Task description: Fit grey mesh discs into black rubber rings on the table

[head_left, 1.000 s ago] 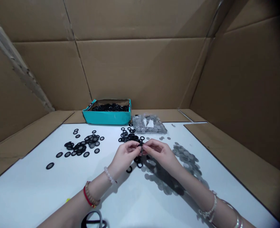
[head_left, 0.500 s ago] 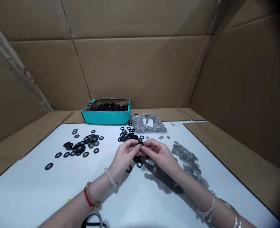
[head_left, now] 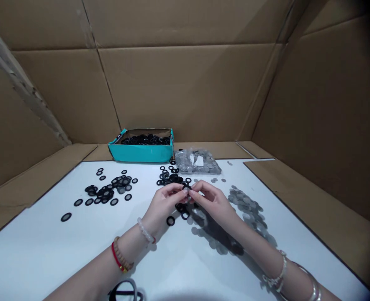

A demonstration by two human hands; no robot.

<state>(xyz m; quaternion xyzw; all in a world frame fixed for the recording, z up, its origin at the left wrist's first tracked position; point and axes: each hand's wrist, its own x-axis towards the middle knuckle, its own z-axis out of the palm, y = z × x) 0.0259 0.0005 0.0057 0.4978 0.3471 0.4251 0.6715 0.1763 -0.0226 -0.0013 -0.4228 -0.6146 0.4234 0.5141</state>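
Note:
My left hand (head_left: 166,200) and my right hand (head_left: 210,200) meet above the white table, their fingertips pinched on one small black ring (head_left: 187,188). A greyish round piece shows at the ring's middle, partly covered by my fingers. Just behind and beneath the hands lie loose black rings (head_left: 172,177), and a single ring (head_left: 170,220) rests beside my left wrist. Thin grey translucent discs (head_left: 244,200) are spread to the right of my right hand, some in the shadow under that arm. Left of my left hand is a heap of black rings with grey centres (head_left: 105,193).
At the back stands a teal box (head_left: 141,154) filled with black rings. Beside it lies a clear plastic bag (head_left: 197,162) of grey discs with a white label. Cardboard walls (head_left: 185,88) enclose the table. A grey and black looped object (head_left: 125,290) sits at the near edge.
My hands stay together at nearly the same spot. The held ring has tilted, and a greyish centre now shows between the fingertips. The view has shifted slightly.

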